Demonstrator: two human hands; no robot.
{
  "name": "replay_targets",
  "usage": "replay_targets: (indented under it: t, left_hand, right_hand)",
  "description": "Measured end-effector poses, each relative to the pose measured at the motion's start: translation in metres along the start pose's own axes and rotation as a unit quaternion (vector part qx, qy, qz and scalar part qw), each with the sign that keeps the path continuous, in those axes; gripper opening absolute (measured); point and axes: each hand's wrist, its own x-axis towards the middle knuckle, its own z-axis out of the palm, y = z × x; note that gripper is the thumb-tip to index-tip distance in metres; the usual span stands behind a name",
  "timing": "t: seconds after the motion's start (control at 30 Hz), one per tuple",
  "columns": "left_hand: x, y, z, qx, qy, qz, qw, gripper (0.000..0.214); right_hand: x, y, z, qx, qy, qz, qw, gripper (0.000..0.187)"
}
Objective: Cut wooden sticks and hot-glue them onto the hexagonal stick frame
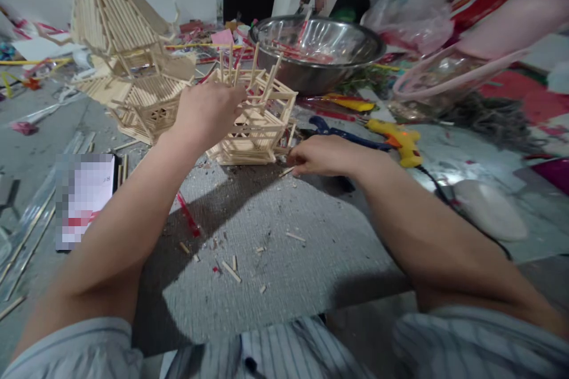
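Observation:
A small open frame of thin wooden sticks [249, 145], with several uprights, stands on the grey table. My left hand [210, 108] is closed over its upper left side; the fingertips are hidden behind the sticks. At the lower right of the frame, my right hand [322, 155] is low over the table with curled fingers. A short wooden stick [287, 172] shows at its fingertips. Behind my left hand rises a larger stick-built pavilion [115, 18] with a pointed roof. Blue-handled pliers [326, 127] lie just beyond my right hand.
A yellow glue gun [400, 139] lies right of the pliers, its cord running past a white mouse-shaped object [489, 208]. A steel bowl [284, 74] stands behind. A phone [86, 201] lies at left. Stick offcuts [231, 272] and a red strip [189, 216] litter the front.

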Motion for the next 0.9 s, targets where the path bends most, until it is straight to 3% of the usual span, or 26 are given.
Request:
replay_targets:
  t: [0.13, 0.3, 0.43, 0.53, 0.6, 0.7, 0.77, 0.9]
  left_hand:
    - [0.002, 0.004, -0.003, 0.013, -0.009, 0.016, 1.000, 0.033]
    - [0.006, 0.001, 0.006, 0.035, 0.027, 0.039, 0.998, 0.032]
    - [0.003, -0.009, 0.009, -0.021, 0.103, 0.061, 0.993, 0.029]
    - [-0.012, -0.010, -0.007, -0.064, 0.135, 0.107, 0.983, 0.027]
    - [-0.025, -0.001, -0.022, -0.059, 0.099, 0.155, 0.981, 0.029]
    - [-0.042, 0.024, -0.032, 0.046, -0.107, 0.191, 0.975, 0.025]
    - [-0.047, 0.038, -0.022, 0.081, -0.184, 0.219, 0.955, 0.025]
    - [-0.046, 0.047, 0.015, 0.085, -0.223, 0.242, 0.941, 0.027]
  right_hand:
    - [0.004, 0.007, 0.011, 0.039, -0.002, 0.004, 0.999, 0.019]
    - [0.006, 0.011, 0.019, 0.057, 0.006, -0.042, 0.997, 0.016]
    - [-0.005, 0.005, 0.008, 0.034, 0.003, -0.048, 0.998, 0.015]
    - [-0.025, 0.008, -0.009, 0.061, -0.001, -0.040, 0.997, 0.012]
    - [-0.040, 0.018, -0.020, 0.101, 0.024, -0.040, 0.994, 0.011]
    - [-0.051, 0.031, -0.028, 0.157, 0.141, -0.065, 0.975, 0.011]
    - [-0.046, 0.033, -0.029, 0.184, 0.245, -0.093, 0.947, 0.012]
    - [-0.012, 0.011, -0.029, 0.186, 0.382, -0.143, 0.894, 0.015]
